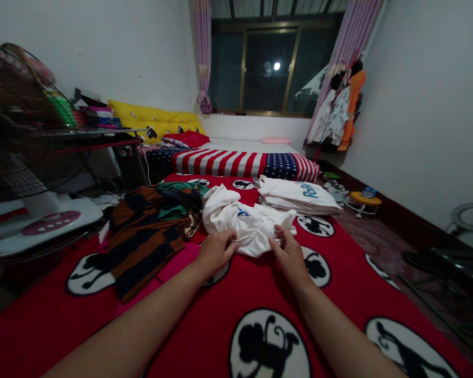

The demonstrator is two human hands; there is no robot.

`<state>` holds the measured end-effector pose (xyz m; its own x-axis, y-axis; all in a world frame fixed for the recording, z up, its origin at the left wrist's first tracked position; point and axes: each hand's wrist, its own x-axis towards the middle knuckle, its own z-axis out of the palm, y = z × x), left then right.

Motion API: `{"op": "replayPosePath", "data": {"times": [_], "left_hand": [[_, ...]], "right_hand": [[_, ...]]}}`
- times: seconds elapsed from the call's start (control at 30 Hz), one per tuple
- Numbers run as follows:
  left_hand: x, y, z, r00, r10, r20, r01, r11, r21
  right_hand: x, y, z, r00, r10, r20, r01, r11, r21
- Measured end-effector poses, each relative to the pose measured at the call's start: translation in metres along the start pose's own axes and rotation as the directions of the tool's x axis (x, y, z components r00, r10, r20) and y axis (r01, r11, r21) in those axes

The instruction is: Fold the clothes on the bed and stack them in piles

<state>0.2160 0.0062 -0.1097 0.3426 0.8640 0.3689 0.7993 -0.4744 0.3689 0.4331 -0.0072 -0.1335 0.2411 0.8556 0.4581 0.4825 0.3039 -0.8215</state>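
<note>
Head view: roomy red blanket (252, 289) before edge of white garment (254, 226)

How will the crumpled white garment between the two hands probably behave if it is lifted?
The white garment would probably hang floppy, since its cloth lies in loose folds. It may sag between the left hand and right hand, which hold its near edge.
</note>
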Motion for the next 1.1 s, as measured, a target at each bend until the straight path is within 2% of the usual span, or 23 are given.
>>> {"op": "replayPosePath", "data": {"times": [0.17,0.63,0.73,0.83,0.93,1.1], "left_hand": [[0.001,-0.001,0.001,1.0,-0.029,0.006,0.029,0.999,0.038],[0.0,-0.004,0.004,0.999,-0.037,-0.006,0.037,0.999,0.012],[-0.004,0.0,0.0,0.989,0.046,-0.137,-0.04,0.998,0.044],[-0.007,0.006,-0.006,0.935,0.215,-0.28,-0.194,0.976,0.103],[-0.008,0.01,-0.011,0.897,0.347,-0.273,-0.313,0.936,0.161],[-0.009,0.011,-0.01,0.897,0.398,-0.192,-0.334,0.896,0.292]], "right_hand": [[0.0,0.002,0.001,1.0,0.019,0.019,-0.019,1.0,-0.001],[0.0,0.0,-0.001,0.997,0.047,0.064,-0.046,0.999,-0.013],[0.0,-0.002,-0.001,0.996,0.049,0.07,-0.048,0.999,-0.019],[0.0,-0.002,-0.001,0.997,0.043,0.061,-0.042,0.999,-0.023],[0.0,-0.001,0.0,0.997,0.036,0.061,-0.035,0.999,-0.019],[0.0,0.0,-0.001,0.998,0.032,0.058,-0.031,0.999,-0.022]]}}
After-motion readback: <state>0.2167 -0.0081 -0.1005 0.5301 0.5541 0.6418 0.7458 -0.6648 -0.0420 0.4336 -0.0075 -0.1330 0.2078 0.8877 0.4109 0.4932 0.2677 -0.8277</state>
